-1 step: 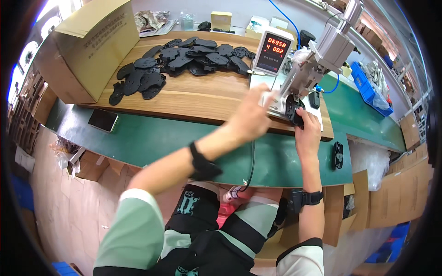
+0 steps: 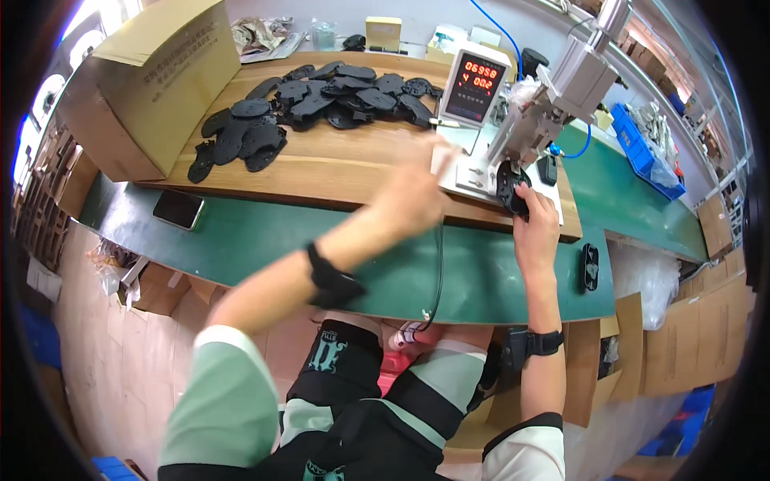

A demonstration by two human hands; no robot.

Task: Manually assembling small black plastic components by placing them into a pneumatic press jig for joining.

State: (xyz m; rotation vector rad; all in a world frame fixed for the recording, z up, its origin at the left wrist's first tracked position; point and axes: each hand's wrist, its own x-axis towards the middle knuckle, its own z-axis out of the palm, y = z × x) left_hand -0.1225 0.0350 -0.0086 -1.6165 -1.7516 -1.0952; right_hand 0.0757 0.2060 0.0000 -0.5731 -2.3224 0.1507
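A flat, oval black plastic part (image 2: 508, 186) sits under the head of a metal bench press (image 2: 532, 128). My right hand (image 2: 536, 215) grips its near end, thumb and fingers closed on it. My left hand (image 2: 407, 191) hangs over the front of the wooden board, left of the press, and its fingers are smeared by motion. Nothing can be made out in it. Behind that hand, a heap of similar black parts (image 2: 308, 104) covers the back of the board. A counter box with a red lit display (image 2: 476, 85) stands beside the press.
A large open cardboard box (image 2: 170, 96) stands at the left on the wooden board (image 2: 321, 172). A phone (image 2: 180, 209) lies on the green table (image 2: 257, 248). One black piece (image 2: 590, 268) rests near its right end. A blue bin (image 2: 642, 156) stands farther right.
My left hand has moved left, away from the press. My right hand and the black part under the press stay in place.
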